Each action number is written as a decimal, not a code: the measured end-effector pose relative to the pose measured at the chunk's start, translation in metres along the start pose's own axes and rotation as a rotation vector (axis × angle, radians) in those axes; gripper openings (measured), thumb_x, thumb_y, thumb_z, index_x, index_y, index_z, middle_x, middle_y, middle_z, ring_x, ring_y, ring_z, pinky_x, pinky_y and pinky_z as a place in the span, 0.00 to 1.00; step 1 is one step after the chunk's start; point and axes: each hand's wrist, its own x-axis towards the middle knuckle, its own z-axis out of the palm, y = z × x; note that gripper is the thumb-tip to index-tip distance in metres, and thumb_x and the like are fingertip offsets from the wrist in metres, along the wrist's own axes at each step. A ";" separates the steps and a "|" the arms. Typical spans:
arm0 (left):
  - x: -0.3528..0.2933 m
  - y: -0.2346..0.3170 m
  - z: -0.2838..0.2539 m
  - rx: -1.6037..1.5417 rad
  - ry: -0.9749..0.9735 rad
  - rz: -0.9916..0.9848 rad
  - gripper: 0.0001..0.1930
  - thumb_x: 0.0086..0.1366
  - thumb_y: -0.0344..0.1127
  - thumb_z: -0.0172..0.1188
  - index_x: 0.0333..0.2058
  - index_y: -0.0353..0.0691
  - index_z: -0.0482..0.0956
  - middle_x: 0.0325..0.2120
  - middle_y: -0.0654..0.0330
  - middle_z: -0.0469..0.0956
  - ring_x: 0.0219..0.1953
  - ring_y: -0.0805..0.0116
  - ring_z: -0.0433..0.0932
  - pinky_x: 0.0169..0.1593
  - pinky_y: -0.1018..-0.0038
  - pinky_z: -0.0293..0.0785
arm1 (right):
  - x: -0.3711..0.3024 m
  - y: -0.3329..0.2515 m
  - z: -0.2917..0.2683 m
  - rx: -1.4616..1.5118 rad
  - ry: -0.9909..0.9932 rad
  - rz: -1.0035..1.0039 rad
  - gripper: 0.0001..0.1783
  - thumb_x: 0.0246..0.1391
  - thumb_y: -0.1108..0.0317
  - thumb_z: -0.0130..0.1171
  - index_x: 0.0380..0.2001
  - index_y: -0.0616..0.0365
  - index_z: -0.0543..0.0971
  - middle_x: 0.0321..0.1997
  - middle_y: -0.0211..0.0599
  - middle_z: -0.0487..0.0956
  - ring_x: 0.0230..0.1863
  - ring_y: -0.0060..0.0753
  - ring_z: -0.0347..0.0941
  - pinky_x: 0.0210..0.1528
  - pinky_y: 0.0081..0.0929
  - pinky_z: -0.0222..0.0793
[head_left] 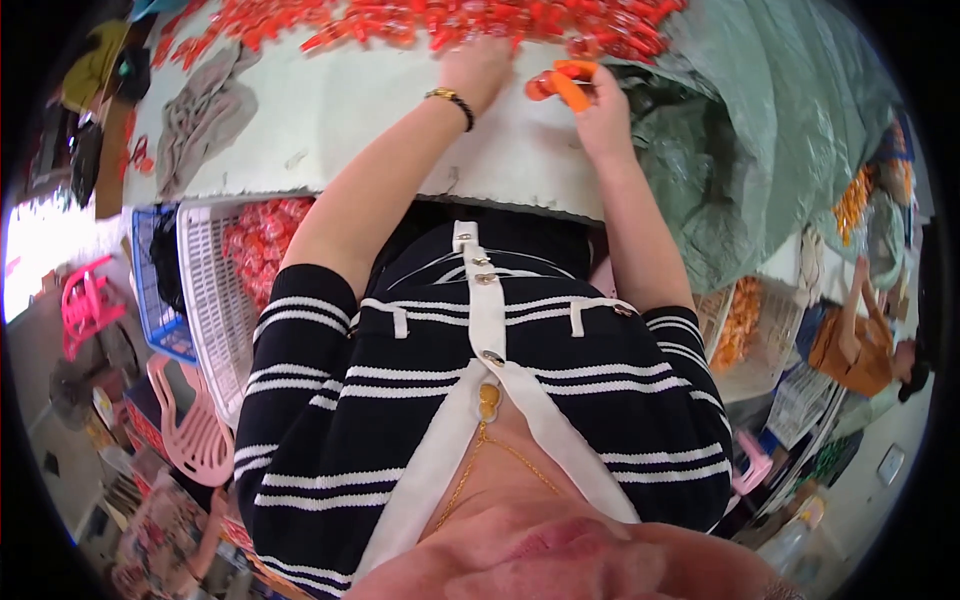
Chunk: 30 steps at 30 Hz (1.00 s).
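Note:
Across the far side of the white table lies a wide pile of small shiny red and orange plastic pieces (400, 25). My left hand (477, 72) reaches into the near edge of that pile, and its fingertips are blurred among the pieces. To its right, above the table top, my right hand (606, 112) is closed around an orange plastic piece (572, 92). A clear red part (541, 87) shows at the left end of this piece. The exact kind of these plastic parts cannot be made out.
A grey cloth (205, 115) lies on the table's left. Green plastic sheeting (760, 110) covers the right side. Below the table edge stand a white basket (215, 300) of red pieces and a bin (765, 345) with orange pieces. Other people sit farther off on both sides.

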 end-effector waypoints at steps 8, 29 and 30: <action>-0.045 0.003 -0.012 -1.640 -0.105 -0.647 0.15 0.65 0.41 0.52 0.46 0.41 0.71 0.38 0.58 0.77 0.37 0.62 0.78 0.38 0.68 0.74 | -0.034 0.013 0.015 0.288 -0.127 0.148 0.13 0.55 0.72 0.58 0.44 0.60 0.75 0.37 0.30 0.78 0.36 0.19 0.73 0.39 0.19 0.70; -0.112 -0.011 -0.041 -1.965 -0.264 -0.835 0.16 0.69 0.47 0.48 0.44 0.43 0.75 0.36 0.65 0.77 0.35 0.76 0.74 0.37 0.77 0.68 | -0.006 -0.020 -0.063 -1.192 0.102 -0.210 0.21 0.49 0.69 0.61 0.48 0.54 0.73 0.39 0.40 0.75 0.41 0.40 0.72 0.40 0.35 0.70; -0.110 -0.008 -0.045 -1.945 -0.276 -0.843 0.16 0.69 0.47 0.47 0.44 0.43 0.75 0.36 0.65 0.77 0.35 0.76 0.75 0.38 0.77 0.68 | -0.011 -0.027 -0.053 -0.998 0.053 -0.281 0.22 0.48 0.68 0.62 0.48 0.55 0.73 0.38 0.38 0.75 0.38 0.37 0.72 0.39 0.32 0.70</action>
